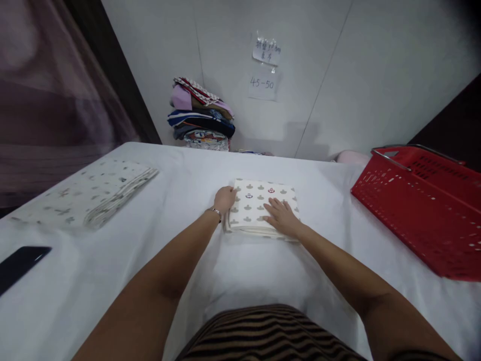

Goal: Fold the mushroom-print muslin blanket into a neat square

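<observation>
A folded cream cloth with small grey and red prints (pixel 259 198) lies on the white table (pixel 263 271), in the middle. My left hand (pixel 224 198) curls round the cloth's left edge, fingers closed on it; a bracelet sits on that wrist. My right hand (pixel 280 214) rests flat on top of the cloth's near right part, fingers stretched out and slightly apart.
A red plastic basket (pixel 421 210) stands at the right. Another folded patterned cloth (pixel 90 193) lies at the left. A dark flat object (pixel 18 265) sits at the near left edge. A pile of folded fabrics (pixel 201 118) is stacked against the far wall, under paper notes (pixel 265 67).
</observation>
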A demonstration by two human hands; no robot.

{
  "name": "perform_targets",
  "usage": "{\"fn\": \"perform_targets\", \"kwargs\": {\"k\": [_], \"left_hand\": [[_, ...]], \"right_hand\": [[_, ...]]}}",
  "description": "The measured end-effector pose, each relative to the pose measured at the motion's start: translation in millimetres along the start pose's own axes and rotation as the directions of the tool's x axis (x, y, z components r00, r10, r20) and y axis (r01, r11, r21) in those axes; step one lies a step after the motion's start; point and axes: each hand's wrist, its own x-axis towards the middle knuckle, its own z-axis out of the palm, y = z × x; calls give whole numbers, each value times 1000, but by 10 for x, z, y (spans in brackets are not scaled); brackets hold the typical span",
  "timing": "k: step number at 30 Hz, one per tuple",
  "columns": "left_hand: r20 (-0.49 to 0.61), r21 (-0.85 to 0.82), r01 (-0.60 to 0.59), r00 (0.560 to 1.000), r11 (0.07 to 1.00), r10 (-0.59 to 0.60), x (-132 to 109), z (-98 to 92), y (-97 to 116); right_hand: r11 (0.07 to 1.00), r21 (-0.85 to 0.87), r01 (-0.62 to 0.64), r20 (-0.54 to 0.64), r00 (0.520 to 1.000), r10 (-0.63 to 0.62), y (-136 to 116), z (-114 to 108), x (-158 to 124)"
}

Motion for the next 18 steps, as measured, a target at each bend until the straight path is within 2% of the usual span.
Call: {"fn": "perform_targets", "kwargs": {"k": [5, 10, 12, 14, 18], "left_hand": [[-23, -90, 19, 1000, 996, -21, -44, -28, -18], [-37, -224, 75, 996, 972, -85, -228, -52, -197], [23, -377, 156, 987, 913, -159, -378, -66, -268], [119, -528, 253, 967, 811, -225, -555, -93, -311], [253, -661, 334, 942, 672, -219, -893, -162, -346]], "right_hand": [[997, 70, -14, -47, 999, 18, -43, -43, -59], [948, 290, 132, -234, 970, -63, -271, -80, -67], [914, 353, 198, -264, 959, -106, -448, -53, -27], [897, 360, 257, -274, 948, -162, -640, -7, 42], [927, 233, 294, -256, 938, -233, -936, 108, 196]]}}
